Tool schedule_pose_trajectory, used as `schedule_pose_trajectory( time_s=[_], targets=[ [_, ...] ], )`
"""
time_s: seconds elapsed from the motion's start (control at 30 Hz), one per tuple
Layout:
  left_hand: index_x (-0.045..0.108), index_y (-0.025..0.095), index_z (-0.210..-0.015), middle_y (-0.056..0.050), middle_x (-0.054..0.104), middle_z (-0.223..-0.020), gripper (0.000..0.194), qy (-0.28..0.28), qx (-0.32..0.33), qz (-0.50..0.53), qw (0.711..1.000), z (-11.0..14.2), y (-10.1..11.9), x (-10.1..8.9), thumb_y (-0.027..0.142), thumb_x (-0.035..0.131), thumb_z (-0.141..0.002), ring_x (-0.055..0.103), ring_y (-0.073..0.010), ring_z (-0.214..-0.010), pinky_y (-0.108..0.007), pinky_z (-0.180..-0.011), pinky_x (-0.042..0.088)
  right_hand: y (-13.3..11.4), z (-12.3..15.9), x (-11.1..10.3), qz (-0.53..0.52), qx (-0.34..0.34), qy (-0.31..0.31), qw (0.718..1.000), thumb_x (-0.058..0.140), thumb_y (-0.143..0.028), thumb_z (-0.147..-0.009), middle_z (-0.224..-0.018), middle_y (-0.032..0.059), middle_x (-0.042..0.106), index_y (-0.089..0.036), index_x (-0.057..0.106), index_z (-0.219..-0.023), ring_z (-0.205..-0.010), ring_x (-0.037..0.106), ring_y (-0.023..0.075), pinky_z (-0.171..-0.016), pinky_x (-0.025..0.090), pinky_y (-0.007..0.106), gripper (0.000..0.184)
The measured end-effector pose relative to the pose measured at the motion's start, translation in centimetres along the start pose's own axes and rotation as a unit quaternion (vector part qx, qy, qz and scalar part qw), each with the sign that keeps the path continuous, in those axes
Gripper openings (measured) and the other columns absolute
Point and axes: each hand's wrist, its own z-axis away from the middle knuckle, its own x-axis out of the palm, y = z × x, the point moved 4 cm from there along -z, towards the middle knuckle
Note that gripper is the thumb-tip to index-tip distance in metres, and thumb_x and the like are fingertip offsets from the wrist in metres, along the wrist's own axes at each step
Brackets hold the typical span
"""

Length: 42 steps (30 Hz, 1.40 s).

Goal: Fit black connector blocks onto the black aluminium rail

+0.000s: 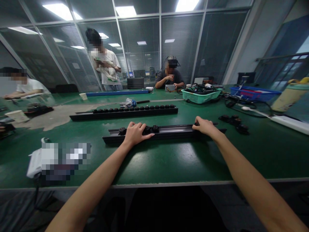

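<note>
Right at the front of the action, the left hand (136,133) is spread across the near black channel rail (173,132), its fingers (142,129) curled down over the top beside a short run of round black knobs (151,129). Over at the other end, the right hand (205,126) comes in from the side, fingers bent and closed over the rail's top edge, with a single knob just under the fingertips. That rail lies crosswise on the green tabletop (164,161), well in from the front edge, and a long stretch of its channel between the hands is bare. Look just beyond it: a second black rail (123,114) runs parallel and carries a full, evenly spaced row of knobs from end to end. Off to the right, a small cluster of loose black knobs (234,123) sits within reach of the right hand. Further up the tabletop there's a mint-green plastic basket (193,98) heaped with cables, and a blue tray (253,93) beyond it, while a seated co-worker (169,72) works at the far side.
</note>
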Motion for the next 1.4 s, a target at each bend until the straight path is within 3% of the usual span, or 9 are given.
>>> schedule_pose_trajectory(
  time_s=[0.3,0.6,0.8,1.4],
  targets=[
    [0.067,0.018,-0.095,-0.011,0.068,-0.086,0.065,0.002,-0.001,0.004,1.000,0.0,0.0,0.0,0.076,0.040,-0.087,0.061,-0.0243,-0.076,-0.041,-0.084,0.037,0.0,-0.3,-0.2,0.019,-0.079,-0.052,0.995,0.049,-0.041,-0.088,-0.098,0.0102,0.070,-0.022,0.049,-0.098,-0.087,0.064,0.0263,-0.074,0.040,0.033,0.022],
    [0.066,0.017,-0.095,-0.010,0.068,-0.086,0.066,0.009,0.008,-0.014,1.000,0.0,0.0,0.2,0.076,0.039,-0.087,0.061,-0.0237,-0.076,-0.040,-0.083,0.037,1.1,0.4,0.7,-0.097,-0.075,0.044,0.992,0.054,-0.045,-0.081,-0.083,0.0055,0.067,-0.024,0.049,-0.088,-0.078,0.062,0.0237,-0.072,0.041,0.032,0.023],
    [0.066,0.016,-0.094,-0.010,0.068,-0.086,0.066,0.006,0.010,-0.015,1.000,0.0,0.0,0.3,0.076,0.039,-0.087,0.061,-0.0241,-0.076,-0.040,-0.082,0.037,2.4,0.0,0.5,-0.078,-0.038,0.047,0.995,0.057,-0.046,-0.079,-0.082,0.0054,0.068,-0.024,0.051,-0.086,-0.080,0.063,0.0252,-0.074,0.041,0.034,0.024],
    [0.067,0.017,-0.095,-0.011,0.067,-0.086,0.065,0.003,0.002,0.001,1.000,-0.1,0.0,0.1,0.076,0.041,-0.087,0.060,-0.0248,-0.076,-0.041,-0.081,0.037,4.4,-0.1,0.2,-0.102,-0.019,0.028,0.994,0.058,-0.046,-0.078,-0.084,0.0053,0.069,-0.024,0.052,-0.085,-0.081,0.064,0.0245,-0.072,0.044,0.033,0.023]
  ],
)
